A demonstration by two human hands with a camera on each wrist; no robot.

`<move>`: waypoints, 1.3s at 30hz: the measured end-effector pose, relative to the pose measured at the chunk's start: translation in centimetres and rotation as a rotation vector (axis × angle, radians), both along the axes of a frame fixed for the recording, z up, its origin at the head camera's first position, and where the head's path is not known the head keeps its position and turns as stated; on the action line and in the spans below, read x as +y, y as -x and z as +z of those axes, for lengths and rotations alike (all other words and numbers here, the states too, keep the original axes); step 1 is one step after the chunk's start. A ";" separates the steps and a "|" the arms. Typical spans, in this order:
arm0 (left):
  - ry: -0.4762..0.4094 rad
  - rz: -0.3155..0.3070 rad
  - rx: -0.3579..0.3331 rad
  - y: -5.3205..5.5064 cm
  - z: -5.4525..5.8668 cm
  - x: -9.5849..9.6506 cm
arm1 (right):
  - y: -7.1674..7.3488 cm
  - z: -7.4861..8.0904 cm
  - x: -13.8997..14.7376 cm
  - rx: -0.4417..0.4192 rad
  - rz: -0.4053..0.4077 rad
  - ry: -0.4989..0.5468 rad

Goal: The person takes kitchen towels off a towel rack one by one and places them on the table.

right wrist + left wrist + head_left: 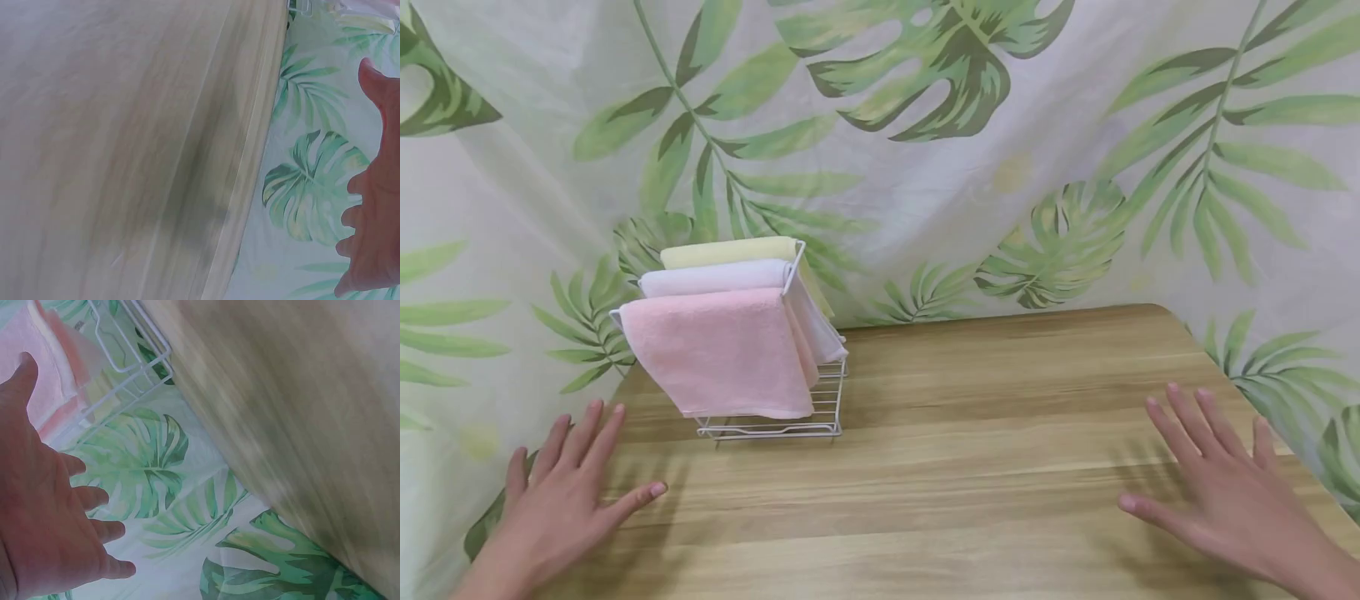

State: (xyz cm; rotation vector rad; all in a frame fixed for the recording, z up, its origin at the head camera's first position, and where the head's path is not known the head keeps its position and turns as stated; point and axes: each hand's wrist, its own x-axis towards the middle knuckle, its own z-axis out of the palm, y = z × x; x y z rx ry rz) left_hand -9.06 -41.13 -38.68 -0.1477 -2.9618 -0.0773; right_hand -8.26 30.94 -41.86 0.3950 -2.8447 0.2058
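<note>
We spread left hand [561, 508] and right hand [1236, 500] loosely over the wood-grain tabletop [985, 467], rack [805, 434] ahead, leafy cloth [940, 200] beyond

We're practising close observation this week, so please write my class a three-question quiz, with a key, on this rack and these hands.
1. Multiple choice: in the head view, which colour hangs frontmost on the white wire rack? A yellow; B white; C pink.
2. True or false: the left hand grips the rack.
3. Short answer: which hand is farther from the rack?

Key: 1. C, the pink towel. 2. False; it holds nothing. 3. The right hand.
</note>
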 end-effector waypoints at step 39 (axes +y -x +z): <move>-0.498 -0.242 0.360 5.3 5.1 -0.2 | 4.9 4.8 -9.8 0.005 0.208 0.272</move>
